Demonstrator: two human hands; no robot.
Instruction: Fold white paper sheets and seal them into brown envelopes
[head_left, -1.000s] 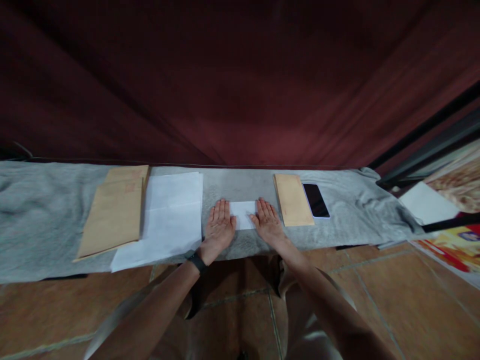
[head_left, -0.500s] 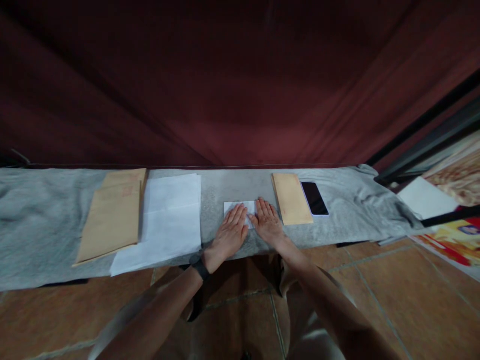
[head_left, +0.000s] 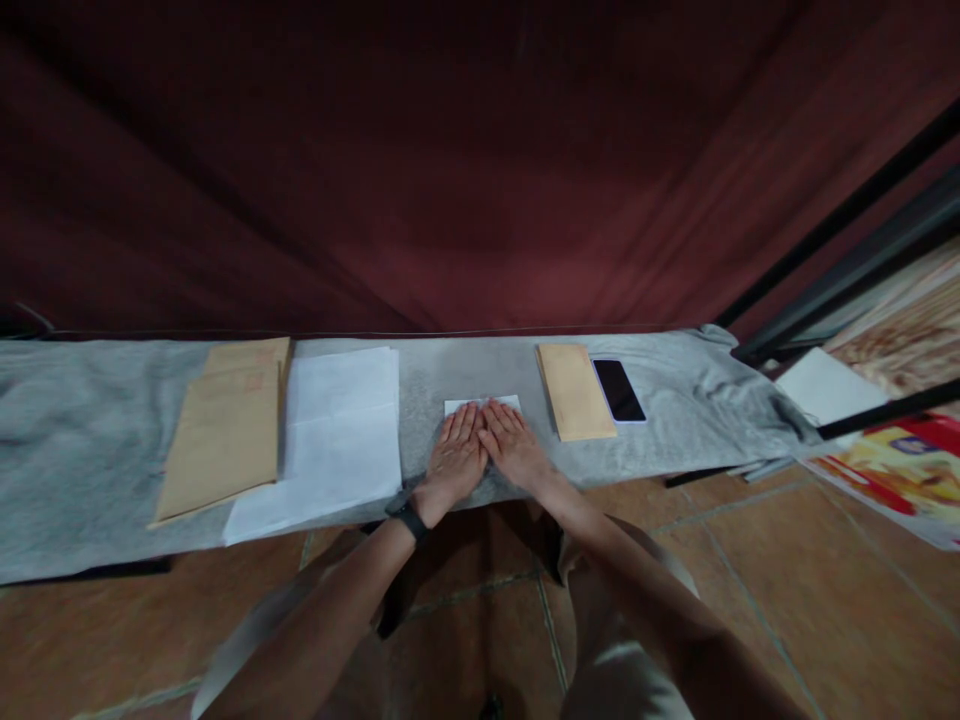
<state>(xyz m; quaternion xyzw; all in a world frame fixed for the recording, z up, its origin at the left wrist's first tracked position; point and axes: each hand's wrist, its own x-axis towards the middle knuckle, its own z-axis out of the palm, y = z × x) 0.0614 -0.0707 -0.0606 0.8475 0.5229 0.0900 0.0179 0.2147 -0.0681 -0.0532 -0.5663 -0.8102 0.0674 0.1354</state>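
Observation:
A small folded white paper (head_left: 480, 404) lies on the grey cloth (head_left: 90, 440) over the long table. My left hand (head_left: 454, 457) and my right hand (head_left: 510, 446) both rest flat on it, side by side and touching, fingers straight and pointing away from me. They cover most of the paper; only its far edge shows. A black band is on my left wrist.
Left of my hands lie a stack of white sheets (head_left: 337, 430) and brown envelopes (head_left: 225, 430). To the right are another brown envelope (head_left: 574, 391) and a black phone (head_left: 618, 390). A dark red curtain hangs behind. Colourful printed sheets (head_left: 892, 470) sit at far right.
Both hands slid inward from the paper's two ends until they met at its middle, now covering most of it.

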